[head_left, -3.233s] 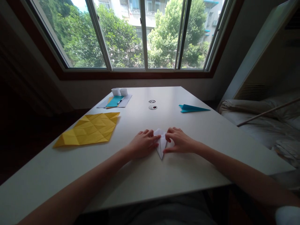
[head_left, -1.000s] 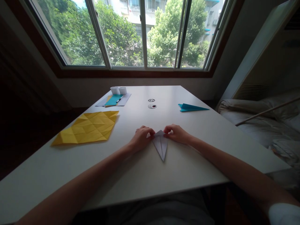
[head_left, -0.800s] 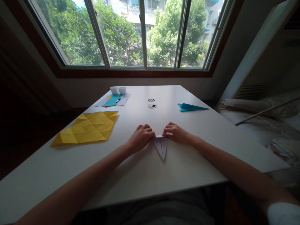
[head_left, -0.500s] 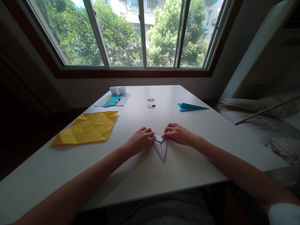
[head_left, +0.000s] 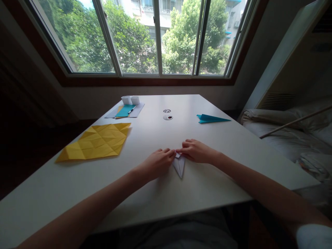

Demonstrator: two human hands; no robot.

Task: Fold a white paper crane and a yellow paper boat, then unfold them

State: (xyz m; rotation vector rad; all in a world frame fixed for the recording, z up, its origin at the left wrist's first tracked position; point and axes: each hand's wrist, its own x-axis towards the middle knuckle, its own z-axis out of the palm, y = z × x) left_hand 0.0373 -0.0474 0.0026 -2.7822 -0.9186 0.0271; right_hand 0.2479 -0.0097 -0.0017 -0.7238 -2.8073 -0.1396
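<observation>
A small folded white paper (head_left: 179, 166) lies on the white table (head_left: 145, 200) in front of me, its narrow point towards me and a centre crease running down it. On its upper left edge, the closed fingers of my left hand (head_left: 163, 160) grip the paper. From the other side my right hand (head_left: 195, 151) presses the top of the paper, with the index finger stretched towards my left fingertips and the other fingers curled. Both hands cover much of the paper's upper part.
Creased yellow paper (head_left: 100, 141) lies at left. Beyond it are blue paper (head_left: 125, 110), a pen (head_left: 131, 110) and two small white containers (head_left: 130, 100). Two round stickers (head_left: 167, 117) lie mid-table; a folded blue paper (head_left: 212, 118) is at right. A window (head_left: 160, 41) stands behind.
My left hand has moved slightly right along the paper's top. My right index finger has extended leftward, so the fingertips of both hands now meet over the upper fold.
</observation>
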